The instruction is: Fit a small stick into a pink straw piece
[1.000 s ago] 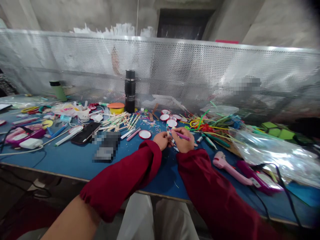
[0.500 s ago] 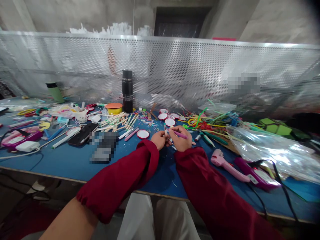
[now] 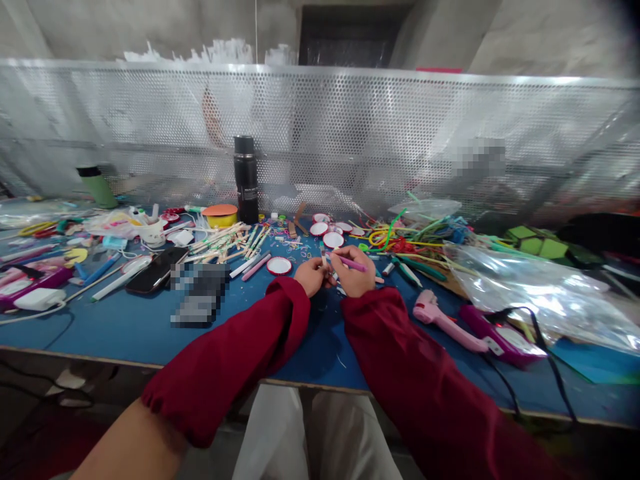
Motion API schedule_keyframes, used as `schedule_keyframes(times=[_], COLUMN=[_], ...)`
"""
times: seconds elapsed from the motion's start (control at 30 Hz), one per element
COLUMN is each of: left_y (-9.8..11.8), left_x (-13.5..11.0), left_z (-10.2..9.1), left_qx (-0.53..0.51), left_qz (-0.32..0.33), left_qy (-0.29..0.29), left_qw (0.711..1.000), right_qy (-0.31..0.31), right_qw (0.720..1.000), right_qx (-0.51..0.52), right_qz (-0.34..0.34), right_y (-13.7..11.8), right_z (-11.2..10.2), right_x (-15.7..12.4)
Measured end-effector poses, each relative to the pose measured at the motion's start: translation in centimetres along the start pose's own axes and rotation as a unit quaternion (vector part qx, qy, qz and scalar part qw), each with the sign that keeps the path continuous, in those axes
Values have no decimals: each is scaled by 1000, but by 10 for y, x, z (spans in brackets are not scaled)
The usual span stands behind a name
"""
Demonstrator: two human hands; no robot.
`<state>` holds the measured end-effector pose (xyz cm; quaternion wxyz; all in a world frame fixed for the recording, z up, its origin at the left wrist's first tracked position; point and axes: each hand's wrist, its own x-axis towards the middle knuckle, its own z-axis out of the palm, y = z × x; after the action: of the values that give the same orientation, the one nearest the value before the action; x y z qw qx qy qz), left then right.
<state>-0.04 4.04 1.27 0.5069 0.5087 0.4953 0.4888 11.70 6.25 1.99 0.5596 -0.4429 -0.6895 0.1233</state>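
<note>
Little has changed: the left hand [image 3: 310, 276]'s fingers still pinch a stick [image 3: 323, 255], the right hand [image 3: 358, 275]'s grasp a pen [image 3: 355, 264] beside it. Work apparently continues, inward of the surface [image 3: 320, 360]'s front edge.

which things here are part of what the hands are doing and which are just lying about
In hand: slim pinkish-purple pen in the right hand; small pale strip in the left hand, too small to identify.

Apparently just lying about: tall black cylindrical bottle; pale green bottle with black lid; shiny clear plastic sheeting.
</note>
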Motion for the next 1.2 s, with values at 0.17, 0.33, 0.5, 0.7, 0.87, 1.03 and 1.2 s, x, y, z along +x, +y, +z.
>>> schedule_keyframes(times=[0.17,0.33,0.5,0.7,0.87,1.03,1.2], left_y=[1,0,-2,-3,-5,-5,-1], left_x=[-1,1,2,2,3,3,1], left_z=[-1,0,0,-1,-2,-2,-1], left_qx=[-2,-3,-6,-10,-17,-23,-26], left_qz=[0,0,4,10,19,17,17], left_qy=[0,-5,-1,-1,-1,-2,4], left_qw=[1000,1000,1000,1000,1000,1000,1000], right_qy=[3,-4,-4,-11,-26,-16,-16], right_qw=[1000,1000,1000,999,999,999,998], right_qx=[0,6,17,25,35,37,47], right_qz=[3,3,10,17,24,23,25], right_y=[-1,-3,-2,-4,-2,-2,-5], right_z=[0,-1,0,0,1,0,-1], right_x=[1,0,0,0,-2,-2,-2])
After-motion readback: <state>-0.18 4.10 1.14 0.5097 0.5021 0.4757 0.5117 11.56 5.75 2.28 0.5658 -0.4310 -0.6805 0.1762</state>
